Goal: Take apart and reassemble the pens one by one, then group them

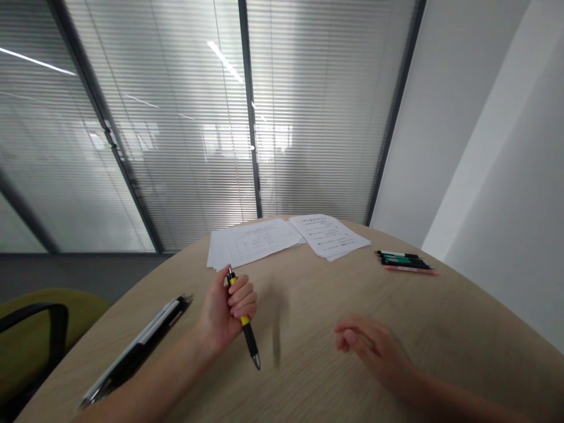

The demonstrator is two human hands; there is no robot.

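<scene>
A yellow-and-black retractable pen (250, 339) is wrapped in the fingers of my left hand (224, 314), which is raised above the table. Its silver tip points down and toward me, and my thumb rests on the button at its upper end. My right hand (374, 349) is low over the table on the right, fingers loosely curled in against the thumb, with nothing visible in them. Left of my left forearm lies a group of black and white pens (141, 346), partly hidden by that forearm.
Printed sheets of paper (255, 239) and a second stack of sheets (328, 235) lie at the far edge of the round wooden table (308, 305). Several black, green and pink pens (405, 261) are at the right. A green chair (83, 302) stands on the left.
</scene>
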